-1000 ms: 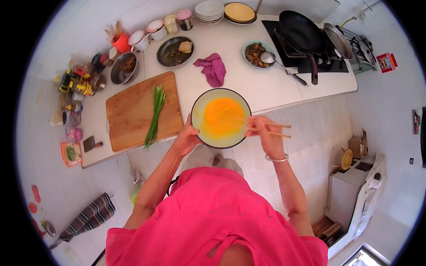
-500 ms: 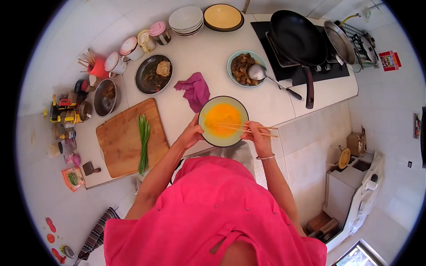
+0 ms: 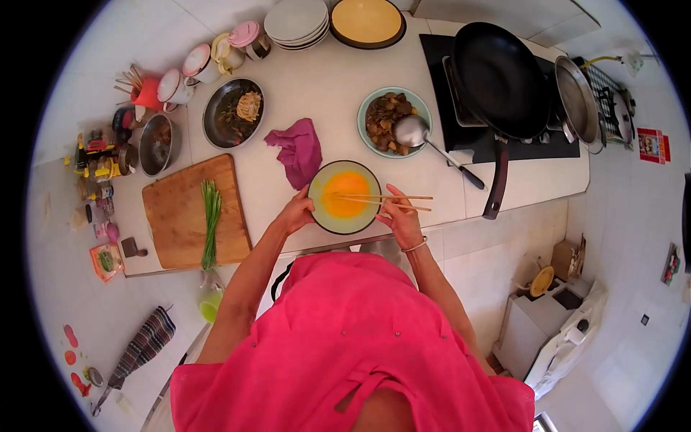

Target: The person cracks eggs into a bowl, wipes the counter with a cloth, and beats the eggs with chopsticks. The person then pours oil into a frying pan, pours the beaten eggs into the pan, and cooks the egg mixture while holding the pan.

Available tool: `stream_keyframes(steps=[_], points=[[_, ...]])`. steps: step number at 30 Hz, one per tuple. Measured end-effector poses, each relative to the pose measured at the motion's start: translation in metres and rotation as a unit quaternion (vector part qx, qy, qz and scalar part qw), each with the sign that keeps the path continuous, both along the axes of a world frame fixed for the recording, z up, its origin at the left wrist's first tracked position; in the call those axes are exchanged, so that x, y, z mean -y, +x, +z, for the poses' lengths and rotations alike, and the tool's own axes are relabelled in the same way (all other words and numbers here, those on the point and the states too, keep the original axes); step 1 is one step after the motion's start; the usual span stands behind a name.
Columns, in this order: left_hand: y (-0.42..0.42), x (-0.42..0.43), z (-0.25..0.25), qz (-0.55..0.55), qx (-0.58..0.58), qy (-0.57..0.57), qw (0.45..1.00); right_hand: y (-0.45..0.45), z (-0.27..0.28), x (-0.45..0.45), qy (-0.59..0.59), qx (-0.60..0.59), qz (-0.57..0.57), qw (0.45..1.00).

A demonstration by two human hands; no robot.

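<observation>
A pale green bowl (image 3: 327,218) with a dark rim is in front of me at the counter's front edge. Orange-yellow beaten egg (image 3: 348,207) lies in its middle. My left hand (image 3: 296,212) grips the bowl's left side. In my right hand (image 3: 401,219) is a pair of chopsticks (image 3: 403,197), their tips in the egg. The right fingers are close to the bowl's right rim; whether they touch it I cannot tell. Just behind the bowl is a crumpled purple cloth (image 3: 299,155). Green chives (image 3: 211,223) lie on a wooden cutting board (image 3: 169,209) to the left.
Behind the bowl stands a plate of brown cooked food (image 3: 385,119) with a metal ladle (image 3: 412,132) resting in it. A black wok (image 3: 500,79) sits on the stove at right, its handle jutting over the front edge. A metal dish (image 3: 211,126) and stacked plates (image 3: 295,20) are farther back.
The camera view has shifted, moving the counter things left. The egg has drawn together into a smaller pool, and the chopsticks' angle has changed slightly. Both hands keep their holds.
</observation>
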State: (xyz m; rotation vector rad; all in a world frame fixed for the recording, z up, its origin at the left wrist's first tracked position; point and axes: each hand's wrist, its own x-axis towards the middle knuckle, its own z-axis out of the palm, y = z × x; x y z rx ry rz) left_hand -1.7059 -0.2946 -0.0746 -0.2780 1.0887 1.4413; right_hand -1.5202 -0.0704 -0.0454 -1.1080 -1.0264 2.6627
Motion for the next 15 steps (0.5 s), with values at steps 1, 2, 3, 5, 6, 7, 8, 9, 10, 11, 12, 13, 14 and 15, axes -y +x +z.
stream_keyframes(steps=[1,2,3,5,6,7,8,9,10,11,12,13,14,15], points=[[0.001,-0.003,-0.001,0.006,-0.001,-0.005,1.000,0.002,-0.003,-0.006,0.002,-0.006,0.016,1.000],[0.001,-0.006,0.002,0.012,-0.001,-0.010,1.000,0.002,-0.003,-0.011,0.009,0.000,0.024,1.000],[0.002,-0.009,0.004,0.016,-0.001,-0.016,1.000,0.003,-0.002,-0.015,0.016,0.006,0.030,0.999],[0.003,-0.014,0.005,0.026,0.001,-0.026,0.999,0.006,-0.004,-0.023,0.033,0.031,0.052,0.998],[0.003,-0.015,0.006,0.031,0.002,-0.032,0.999,0.011,-0.006,-0.027,0.044,0.050,0.066,0.996],[0.004,-0.016,0.008,0.031,-0.005,-0.042,0.999,0.018,-0.009,-0.031,0.054,0.067,0.080,0.993],[0.004,-0.018,0.012,0.031,-0.013,-0.052,0.998,0.028,-0.018,-0.038,0.091,0.069,0.100,0.988],[0.002,-0.020,0.017,0.030,-0.021,-0.061,0.997,0.044,-0.034,-0.048,0.129,0.071,0.120,0.982],[-0.001,-0.021,0.023,-0.001,-0.049,-0.081,0.995,0.057,-0.045,-0.061,0.168,0.071,0.140,0.973],[-0.006,-0.021,0.029,-0.031,-0.077,-0.102,0.991,0.067,-0.051,-0.073,0.311,0.099,0.126,0.937],[-0.012,-0.020,0.033,-0.062,-0.105,-0.123,0.985,0.073,-0.053,-0.087,0.448,0.123,0.109,0.879],[-0.018,-0.013,0.029,-0.114,-0.242,-0.142,0.953,0.077,-0.054,-0.103,0.486,0.154,0.080,0.857],[-0.027,-0.003,0.023,-0.165,-0.373,-0.158,0.899,0.079,-0.055,-0.116,0.521,0.184,0.051,0.832],[-0.036,-0.002,0.024,-0.214,-0.494,-0.172,0.825,0.077,-0.052,-0.126,0.535,0.196,0.033,0.821]])
